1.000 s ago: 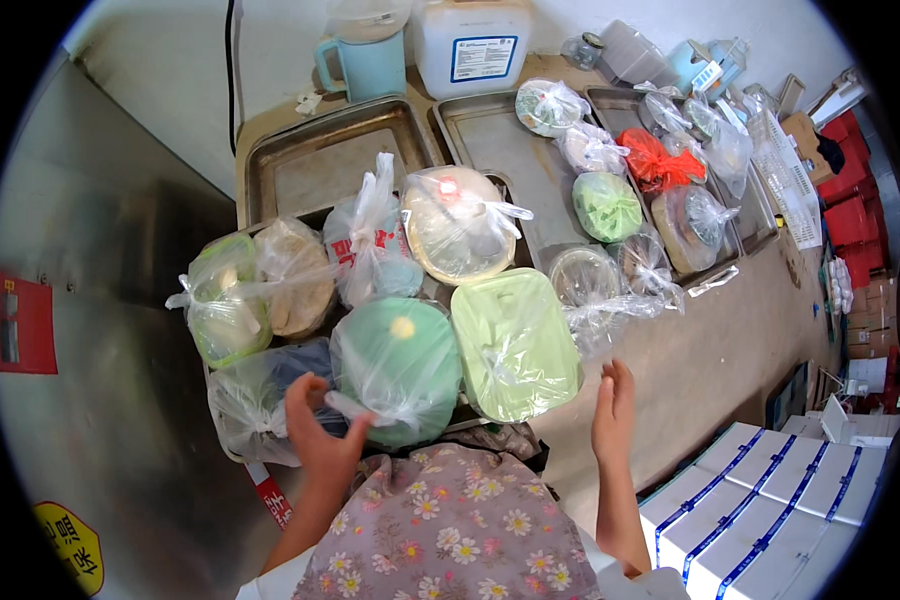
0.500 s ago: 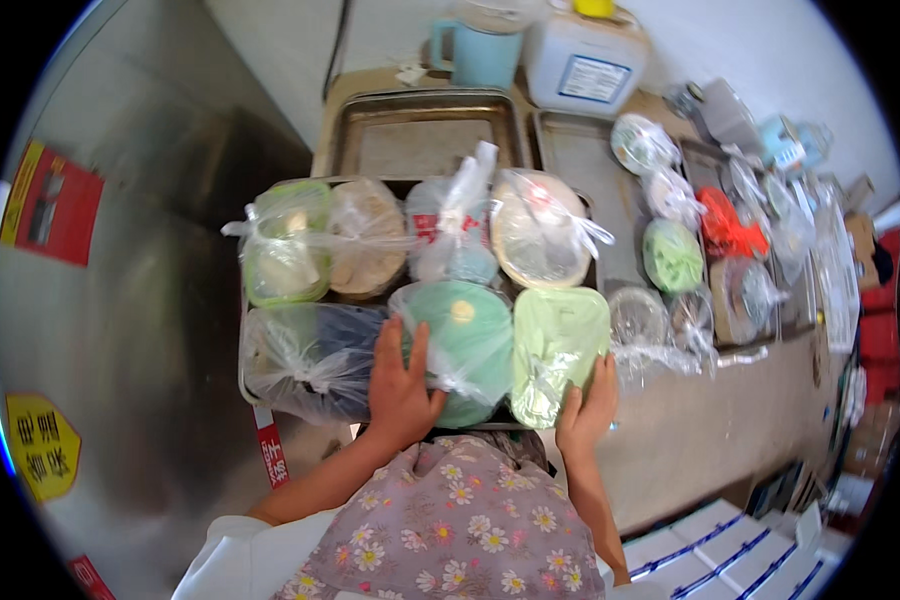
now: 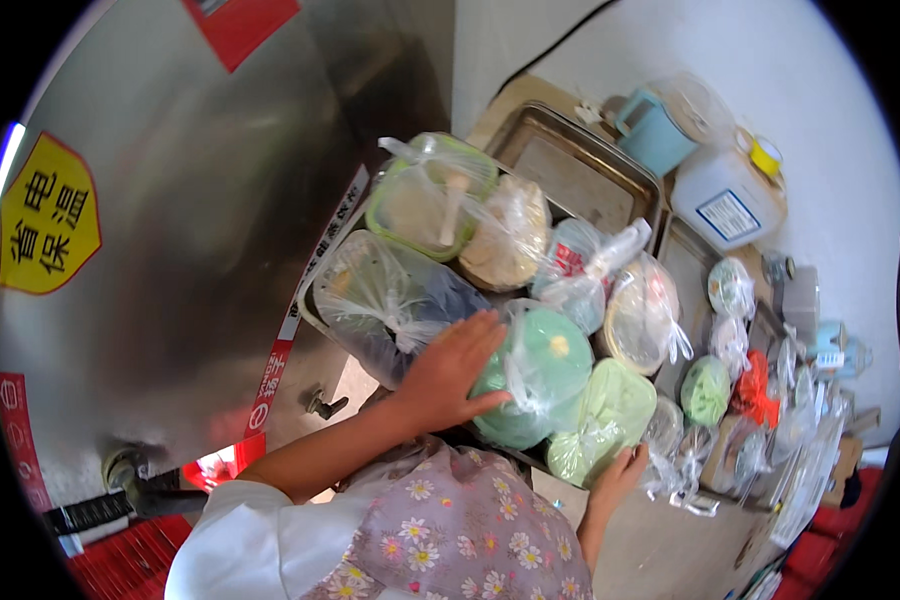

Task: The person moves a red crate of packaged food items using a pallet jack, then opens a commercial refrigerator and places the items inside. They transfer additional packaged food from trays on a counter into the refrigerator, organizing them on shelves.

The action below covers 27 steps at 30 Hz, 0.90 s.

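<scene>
A metal tray (image 3: 310, 300) is packed with bagged food containers. My left hand (image 3: 450, 370) lies with stretched fingers between a round green container (image 3: 550, 365) and a bagged box with dark contents (image 3: 385, 300), touching both bags. At the near right corner of a light green rectangular container (image 3: 610, 415), my right hand (image 3: 618, 482) rests with thumb and fingers apart. Behind these sit a green-rimmed container (image 3: 420, 205), a tan round container (image 3: 505, 235), a clear bag with red print (image 3: 575, 265) and a cream round container (image 3: 640, 315), all in knotted plastic bags.
At left stands a large steel cabinet (image 3: 200, 200) with a tap (image 3: 325, 405) low down. Another metal tray (image 3: 570, 165), a blue jug (image 3: 660, 130) and a white jerrycan (image 3: 725, 195) are behind. Several more bagged containers, among them a green bag (image 3: 707, 390), line the table at right.
The view has turned left and tilted, so the tray now appears slanted and more cabinet shows. My left hand has spread further over the bags; my right hand stays by the light green container.
</scene>
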Each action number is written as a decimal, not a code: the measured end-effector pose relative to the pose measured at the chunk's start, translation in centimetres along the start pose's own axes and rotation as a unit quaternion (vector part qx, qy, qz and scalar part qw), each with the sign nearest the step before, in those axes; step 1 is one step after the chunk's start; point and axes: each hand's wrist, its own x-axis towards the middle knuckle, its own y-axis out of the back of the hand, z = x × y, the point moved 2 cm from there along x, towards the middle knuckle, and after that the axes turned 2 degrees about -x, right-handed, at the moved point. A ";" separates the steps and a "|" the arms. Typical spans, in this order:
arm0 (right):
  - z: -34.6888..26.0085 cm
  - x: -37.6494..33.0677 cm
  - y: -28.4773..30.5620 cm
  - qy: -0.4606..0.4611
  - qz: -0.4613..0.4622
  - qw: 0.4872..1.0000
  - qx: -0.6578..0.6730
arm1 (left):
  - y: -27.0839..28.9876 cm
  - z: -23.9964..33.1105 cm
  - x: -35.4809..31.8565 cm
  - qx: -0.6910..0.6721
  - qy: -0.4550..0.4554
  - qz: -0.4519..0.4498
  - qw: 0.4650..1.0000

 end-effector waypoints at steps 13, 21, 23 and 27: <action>0.7 4.6 -2.7 -0.035 -0.008 0.991 -0.127 | 2.5 -7.5 -1.1 0.180 0.127 0.139 0.965; 4.8 9.5 -2.6 -0.113 -0.134 0.972 -0.158 | 2.9 -3.3 -9.3 0.075 0.191 0.390 0.898; 3.6 9.1 -3.3 -0.090 -0.150 0.978 -0.114 | 1.2 -2.8 -12.9 0.074 0.249 0.446 0.857; 3.0 8.6 -3.9 -0.068 -0.186 0.980 -0.034 | -1.0 -0.1 -19.0 0.062 0.377 0.435 0.815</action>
